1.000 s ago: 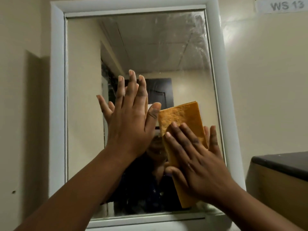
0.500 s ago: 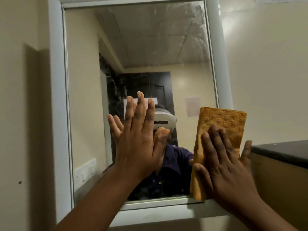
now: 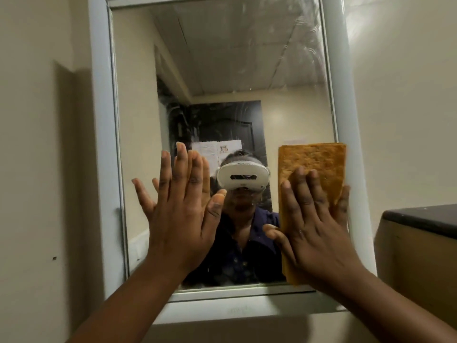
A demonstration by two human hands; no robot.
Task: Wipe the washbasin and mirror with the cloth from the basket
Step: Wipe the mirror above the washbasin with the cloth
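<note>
Right hand (image 3: 319, 233), grip flat, presses a folded orange cloth (image 3: 312, 164) against the white-framed mirror (image 3: 247, 58), lower right; left hand (image 3: 181, 219) splays wide, empty, on the glass.

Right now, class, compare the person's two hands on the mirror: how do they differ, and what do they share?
The left hand lies bare on the glass, while the right hand presses the orange cloth against it. The left hand sits near the middle of the mirror; the right hand is at its right edge, with the cloth overlapping the white frame. Both are flat, with the fingers pointing up.
</note>
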